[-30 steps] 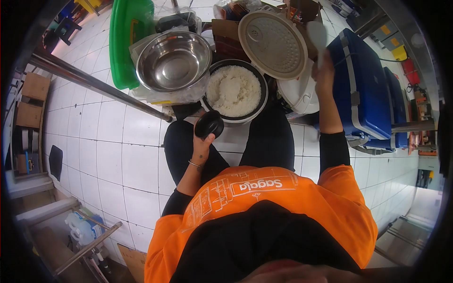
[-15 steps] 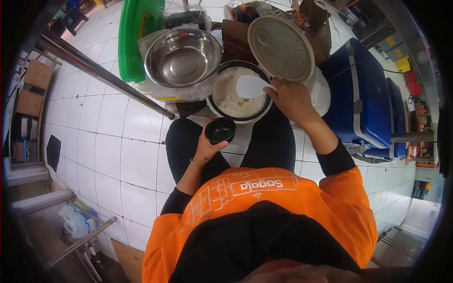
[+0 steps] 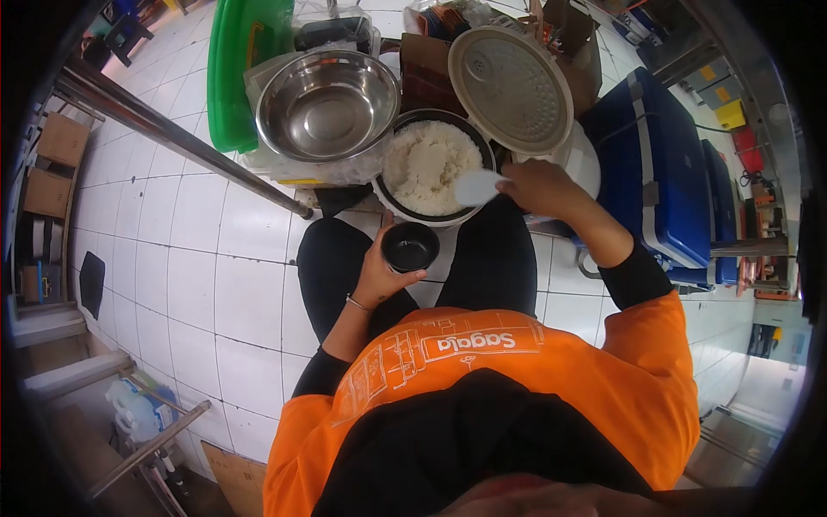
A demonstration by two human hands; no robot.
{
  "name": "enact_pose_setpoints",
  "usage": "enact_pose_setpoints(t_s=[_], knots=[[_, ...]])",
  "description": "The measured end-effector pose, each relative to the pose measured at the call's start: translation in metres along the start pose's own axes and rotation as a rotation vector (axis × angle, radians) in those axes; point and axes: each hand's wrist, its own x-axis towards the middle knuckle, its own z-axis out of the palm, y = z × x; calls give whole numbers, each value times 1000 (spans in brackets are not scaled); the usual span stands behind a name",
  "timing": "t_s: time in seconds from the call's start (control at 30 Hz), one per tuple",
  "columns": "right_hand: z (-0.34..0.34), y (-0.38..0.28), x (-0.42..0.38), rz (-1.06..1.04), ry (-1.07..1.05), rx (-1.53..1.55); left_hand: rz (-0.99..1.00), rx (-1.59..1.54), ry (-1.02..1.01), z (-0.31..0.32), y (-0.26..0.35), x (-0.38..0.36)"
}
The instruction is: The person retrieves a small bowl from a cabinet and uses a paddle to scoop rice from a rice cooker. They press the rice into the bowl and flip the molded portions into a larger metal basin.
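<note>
My left hand (image 3: 381,274) is wrapped round a small black bowl (image 3: 411,248), held over my lap with its mouth up; I see no food in it. In my right hand (image 3: 536,186) is the handle of a white rice paddle (image 3: 479,187), its blade over the near right part of the rice. White rice (image 3: 424,164) fills much of the open rice cooker (image 3: 488,145) in front of my knees, with a dug-out hollow toward the near side. The cooker's lid (image 3: 512,86) stands raised behind it.
A steel basin (image 3: 330,105) stands left of the cooker, beside a green plastic tub (image 3: 231,95). Blue cooler boxes (image 3: 659,172) stand on the right. A metal pole (image 3: 185,142) crosses the left side. Cardboard boxes (image 3: 575,56) are behind the lid.
The rice paddle has moved back toward me and to the right, from the middle of the rice to the cooker's near right rim. The bowl has shifted slightly toward me.
</note>
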Motion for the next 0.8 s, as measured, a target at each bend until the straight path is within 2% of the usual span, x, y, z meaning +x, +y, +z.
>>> enact_pose_setpoints(t_s=[0.03, 0.17, 0.33, 0.57, 0.8], knots=[[6, -4, 3, 41, -144, -63, -72, -53, -35, 1, 4, 0], [19, -21, 23, 63, -252, -121, -89, -18, -32, 2, 5, 3], [38, -23, 47, 189, -224, -8, -69, -24, -4, 2, 5, 4], [52, -44, 70, 243, -207, -12, -67, -33, -12, 2, 7, 4], [77, -85, 46, 58, -75, -172, -31, -37, -6, 6, 2, 1]])
